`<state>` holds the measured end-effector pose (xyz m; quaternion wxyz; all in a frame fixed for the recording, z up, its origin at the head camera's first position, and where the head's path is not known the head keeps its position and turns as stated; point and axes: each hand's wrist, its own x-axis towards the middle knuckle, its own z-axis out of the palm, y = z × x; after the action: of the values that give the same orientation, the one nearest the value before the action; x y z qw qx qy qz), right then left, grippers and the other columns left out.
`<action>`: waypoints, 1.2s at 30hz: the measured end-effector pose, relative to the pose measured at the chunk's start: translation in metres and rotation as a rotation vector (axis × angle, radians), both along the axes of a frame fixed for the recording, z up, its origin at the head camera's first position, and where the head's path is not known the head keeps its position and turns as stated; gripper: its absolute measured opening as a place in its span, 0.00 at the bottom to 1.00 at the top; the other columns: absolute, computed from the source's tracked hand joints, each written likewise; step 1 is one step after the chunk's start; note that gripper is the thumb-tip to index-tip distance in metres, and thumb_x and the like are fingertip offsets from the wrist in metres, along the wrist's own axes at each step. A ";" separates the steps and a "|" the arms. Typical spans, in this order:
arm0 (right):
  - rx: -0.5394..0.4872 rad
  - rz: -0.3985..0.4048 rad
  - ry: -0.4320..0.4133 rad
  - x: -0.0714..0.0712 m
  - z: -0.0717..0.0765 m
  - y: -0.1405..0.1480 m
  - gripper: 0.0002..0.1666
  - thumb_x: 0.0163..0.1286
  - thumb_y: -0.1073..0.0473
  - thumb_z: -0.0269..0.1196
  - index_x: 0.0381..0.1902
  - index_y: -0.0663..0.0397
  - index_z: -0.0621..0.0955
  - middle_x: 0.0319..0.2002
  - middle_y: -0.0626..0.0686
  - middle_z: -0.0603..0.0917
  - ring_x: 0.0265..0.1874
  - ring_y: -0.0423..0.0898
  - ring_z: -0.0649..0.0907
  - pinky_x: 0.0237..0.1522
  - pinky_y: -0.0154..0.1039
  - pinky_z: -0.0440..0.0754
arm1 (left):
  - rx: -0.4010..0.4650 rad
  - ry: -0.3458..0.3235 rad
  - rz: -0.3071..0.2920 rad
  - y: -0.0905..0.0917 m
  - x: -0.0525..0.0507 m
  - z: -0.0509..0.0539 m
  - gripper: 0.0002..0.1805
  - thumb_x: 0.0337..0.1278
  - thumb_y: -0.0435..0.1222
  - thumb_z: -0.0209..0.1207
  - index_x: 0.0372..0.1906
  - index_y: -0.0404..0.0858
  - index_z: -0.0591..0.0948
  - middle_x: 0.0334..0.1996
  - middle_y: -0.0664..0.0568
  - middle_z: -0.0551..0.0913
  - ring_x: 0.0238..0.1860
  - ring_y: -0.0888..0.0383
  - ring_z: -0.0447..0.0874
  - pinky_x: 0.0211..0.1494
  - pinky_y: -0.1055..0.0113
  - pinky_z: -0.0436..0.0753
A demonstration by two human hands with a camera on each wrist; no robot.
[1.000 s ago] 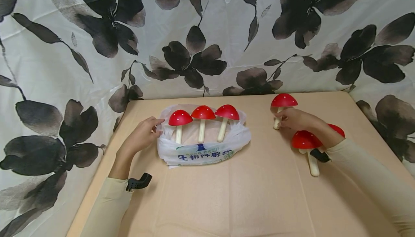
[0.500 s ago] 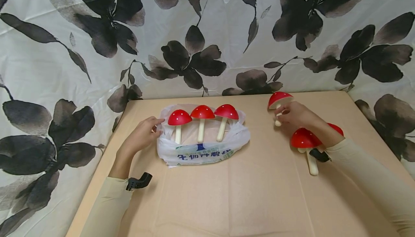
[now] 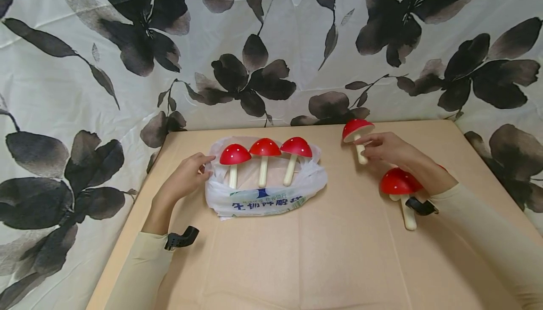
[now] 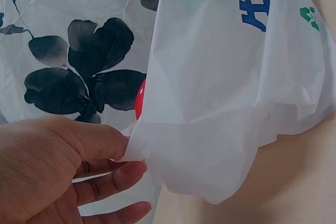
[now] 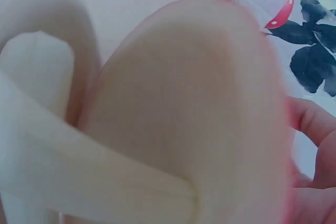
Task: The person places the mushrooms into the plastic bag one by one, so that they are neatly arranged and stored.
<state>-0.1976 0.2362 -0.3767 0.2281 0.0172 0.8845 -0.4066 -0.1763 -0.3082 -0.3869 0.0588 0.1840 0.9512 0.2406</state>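
Observation:
A white plastic bag (image 3: 265,204) with blue print lies on the table, three red-capped toy mushrooms (image 3: 265,147) side by side at its mouth. My left hand (image 3: 184,178) is at the bag's left edge; in the left wrist view its thumb and a finger pinch the plastic (image 4: 199,129). Towards the table's back right, my right hand (image 3: 392,152) grips another mushroom (image 3: 357,128) by its pale stem, the cap tilted to the left. In the right wrist view a mushroom's pale underside (image 5: 168,87) covers much of the right hand's fingers (image 5: 315,145).
Beneath my right wrist lies a red mushroom (image 3: 399,181) with its stem towards me. A sliver of a further red cap (image 3: 442,167) shows behind the forearm. A floral cloth (image 3: 314,79) hangs behind the table (image 3: 263,263).
The right hand and its mushroom have shifted slightly left, and the cap has tipped over to show its underside. The left hand and the bag have stayed in place.

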 end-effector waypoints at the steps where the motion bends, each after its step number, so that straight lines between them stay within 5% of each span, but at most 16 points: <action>1: -0.006 0.004 0.009 0.001 0.001 -0.001 0.32 0.71 0.53 0.63 0.71 0.53 0.73 0.62 0.64 0.75 0.55 0.57 0.76 0.54 0.46 0.82 | 0.000 0.002 -0.003 0.000 0.000 0.000 0.24 0.62 0.27 0.61 0.63 0.25 0.78 0.37 0.43 0.79 0.39 0.49 0.77 0.39 0.62 0.78; 7: -0.056 0.003 0.057 0.007 0.010 -0.007 0.32 0.71 0.50 0.64 0.70 0.51 0.75 0.63 0.61 0.76 0.59 0.57 0.75 0.60 0.52 0.78 | -0.006 -0.002 -0.003 -0.002 0.000 0.000 0.24 0.62 0.28 0.61 0.63 0.26 0.78 0.38 0.43 0.79 0.39 0.49 0.77 0.40 0.61 0.79; 19: -0.189 -0.049 0.153 0.008 0.005 -0.010 0.32 0.70 0.48 0.67 0.68 0.56 0.76 0.54 0.55 0.81 0.48 0.46 0.81 0.48 0.31 0.83 | -0.002 0.018 0.010 -0.002 0.004 -0.006 0.24 0.62 0.27 0.62 0.63 0.26 0.78 0.37 0.44 0.78 0.39 0.49 0.77 0.39 0.62 0.78; 28: -0.232 0.002 0.213 0.011 0.010 -0.019 0.34 0.70 0.50 0.68 0.72 0.48 0.74 0.66 0.57 0.74 0.64 0.54 0.72 0.47 0.27 0.80 | -0.003 0.026 0.007 -0.002 0.005 -0.007 0.24 0.62 0.27 0.61 0.63 0.26 0.77 0.38 0.43 0.79 0.39 0.49 0.78 0.40 0.61 0.79; 36: -0.269 0.008 0.226 0.013 0.017 -0.036 0.30 0.70 0.50 0.67 0.69 0.47 0.77 0.63 0.55 0.76 0.60 0.52 0.76 0.50 0.30 0.80 | -0.003 0.044 0.001 -0.002 0.005 -0.009 0.24 0.61 0.27 0.62 0.63 0.25 0.78 0.38 0.43 0.79 0.39 0.48 0.79 0.40 0.60 0.79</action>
<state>-0.1846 0.2005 -0.3600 0.1293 -0.0630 0.8421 -0.5198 -0.1717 -0.3098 -0.3957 0.0378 0.1886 0.9527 0.2352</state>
